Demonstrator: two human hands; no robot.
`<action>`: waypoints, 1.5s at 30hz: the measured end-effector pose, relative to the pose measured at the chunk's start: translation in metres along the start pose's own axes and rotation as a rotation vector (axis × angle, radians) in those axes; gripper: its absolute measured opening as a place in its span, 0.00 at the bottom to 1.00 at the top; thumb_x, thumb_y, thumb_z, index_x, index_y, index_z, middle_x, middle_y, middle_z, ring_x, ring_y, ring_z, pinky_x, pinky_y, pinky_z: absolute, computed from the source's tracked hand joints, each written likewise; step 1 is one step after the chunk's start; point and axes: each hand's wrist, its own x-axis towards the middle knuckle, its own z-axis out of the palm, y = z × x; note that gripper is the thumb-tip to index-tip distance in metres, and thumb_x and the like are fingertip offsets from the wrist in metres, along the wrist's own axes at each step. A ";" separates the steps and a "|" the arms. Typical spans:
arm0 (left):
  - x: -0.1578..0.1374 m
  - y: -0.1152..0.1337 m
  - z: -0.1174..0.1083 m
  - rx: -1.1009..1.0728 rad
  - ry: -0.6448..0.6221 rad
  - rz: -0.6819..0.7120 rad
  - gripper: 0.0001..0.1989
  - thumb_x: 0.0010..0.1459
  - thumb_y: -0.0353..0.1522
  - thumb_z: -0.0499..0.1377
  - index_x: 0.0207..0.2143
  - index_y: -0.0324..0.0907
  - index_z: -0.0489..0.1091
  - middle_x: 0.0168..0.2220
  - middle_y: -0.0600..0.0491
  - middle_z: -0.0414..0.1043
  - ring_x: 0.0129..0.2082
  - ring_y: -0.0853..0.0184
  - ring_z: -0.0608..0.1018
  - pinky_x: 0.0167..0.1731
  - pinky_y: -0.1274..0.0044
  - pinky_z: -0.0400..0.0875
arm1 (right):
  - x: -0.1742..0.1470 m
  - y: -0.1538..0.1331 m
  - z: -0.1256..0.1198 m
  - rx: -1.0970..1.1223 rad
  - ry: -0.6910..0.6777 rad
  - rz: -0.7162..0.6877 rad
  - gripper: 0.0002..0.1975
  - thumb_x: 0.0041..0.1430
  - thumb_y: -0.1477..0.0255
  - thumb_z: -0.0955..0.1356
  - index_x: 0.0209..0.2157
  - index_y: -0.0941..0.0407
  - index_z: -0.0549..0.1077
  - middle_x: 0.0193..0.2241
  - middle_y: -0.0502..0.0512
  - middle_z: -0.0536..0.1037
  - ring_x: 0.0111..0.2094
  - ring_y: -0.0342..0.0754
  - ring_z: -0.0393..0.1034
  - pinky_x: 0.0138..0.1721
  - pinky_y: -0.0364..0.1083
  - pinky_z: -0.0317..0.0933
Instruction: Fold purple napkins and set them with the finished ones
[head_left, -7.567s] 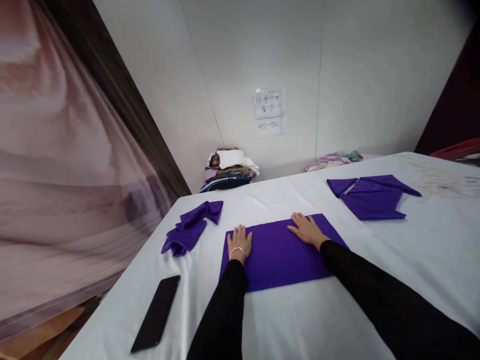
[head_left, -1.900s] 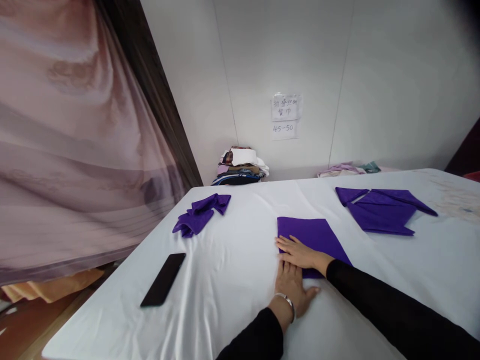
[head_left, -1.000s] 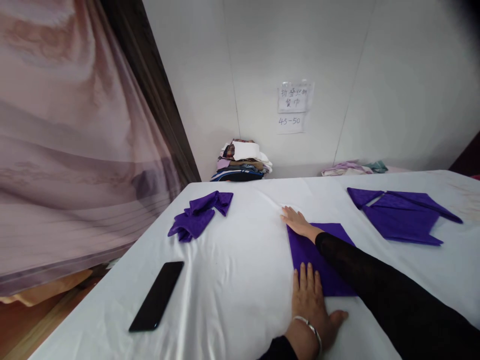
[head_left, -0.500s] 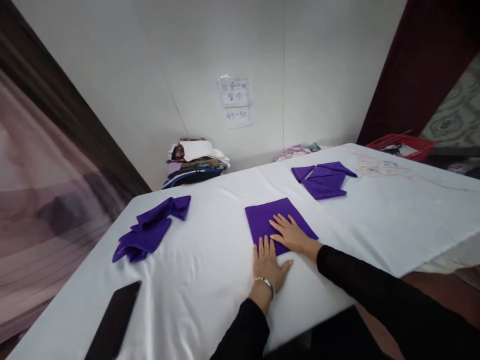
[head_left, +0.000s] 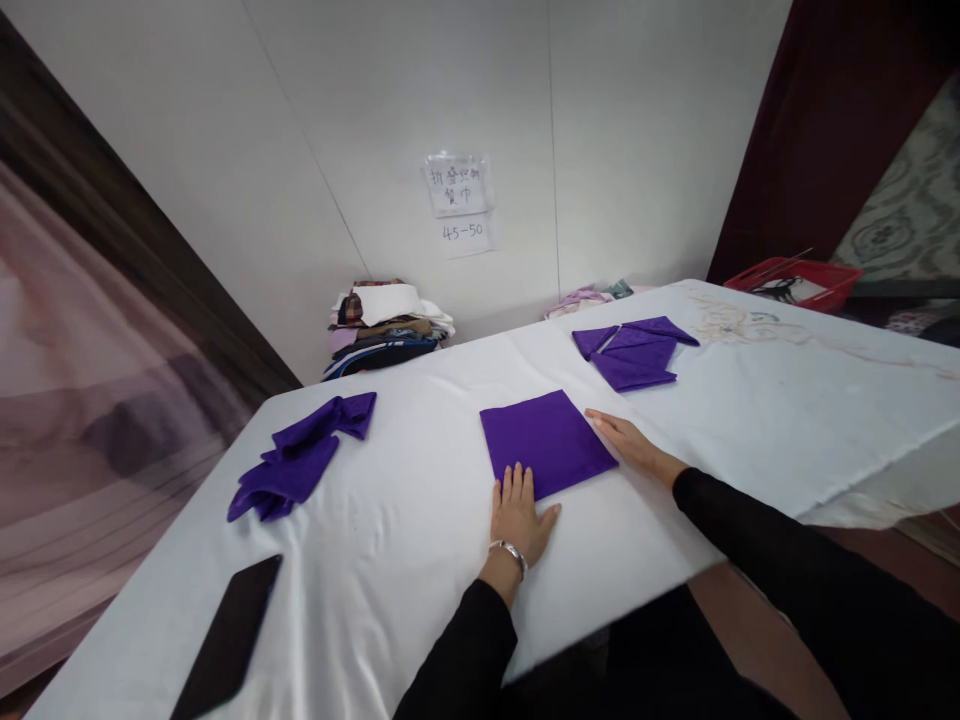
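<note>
A purple cloth napkin, folded into a flat square, lies on the white tablecloth before me. My left hand rests with its fingertips on the near left edge of the square, fingers stretched and thumb apart. Beside the right edge is my right hand, fingers extended and held side by side, gripping nothing. Whether its fingertips touch the cloth I cannot tell. Farther back on the right sits another purple napkin, folded with pointed corners. On the left a crumpled purple napkin lies in loose folds.
A dark flat phone-like slab lies at the table's left front. Against the wall are a stack of folded clothes and some pinkish cloth. A red basket stands at the far right. Handwritten paper signs hang on the wall.
My right hand has slid off the top of the square napkin to its right edge. My left hand stays on the near edge. The view has shifted slightly.
</note>
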 end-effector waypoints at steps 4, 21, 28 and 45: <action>-0.002 -0.006 -0.008 -0.022 0.093 0.061 0.25 0.56 0.34 0.50 0.56 0.38 0.57 0.59 0.45 0.56 0.59 0.59 0.56 0.57 0.63 0.49 | -0.037 -0.004 -0.005 -0.094 -0.055 -0.181 0.22 0.59 0.59 0.61 0.53 0.51 0.65 0.55 0.53 0.64 0.57 0.51 0.55 0.56 0.53 0.51; 0.010 -0.056 -0.036 0.068 0.179 0.079 0.16 0.52 0.21 0.49 0.36 0.46 0.72 0.38 0.53 0.73 0.42 0.65 0.70 0.44 0.70 0.60 | -0.048 -0.036 0.037 -0.687 -0.206 -0.585 0.17 0.56 0.81 0.57 0.41 0.58 0.72 0.36 0.57 0.76 0.36 0.49 0.68 0.43 0.51 0.58; -0.021 -0.119 -0.042 0.001 0.223 -0.118 0.21 0.48 0.20 0.50 0.43 0.44 0.70 0.48 0.51 0.70 0.48 0.64 0.69 0.48 0.69 0.63 | -0.112 -0.096 0.091 -0.543 -0.443 -0.675 0.13 0.59 0.74 0.60 0.44 0.55 0.70 0.34 0.55 0.75 0.36 0.47 0.65 0.38 0.46 0.55; -0.100 -0.033 -0.031 -0.278 0.336 -0.254 0.03 0.53 0.34 0.58 0.29 0.44 0.70 0.31 0.55 0.70 0.34 0.66 0.70 0.38 0.71 0.62 | -0.100 -0.097 0.088 -0.239 -0.324 -0.559 0.11 0.59 0.74 0.60 0.39 0.55 0.72 0.35 0.56 0.73 0.36 0.48 0.66 0.38 0.47 0.60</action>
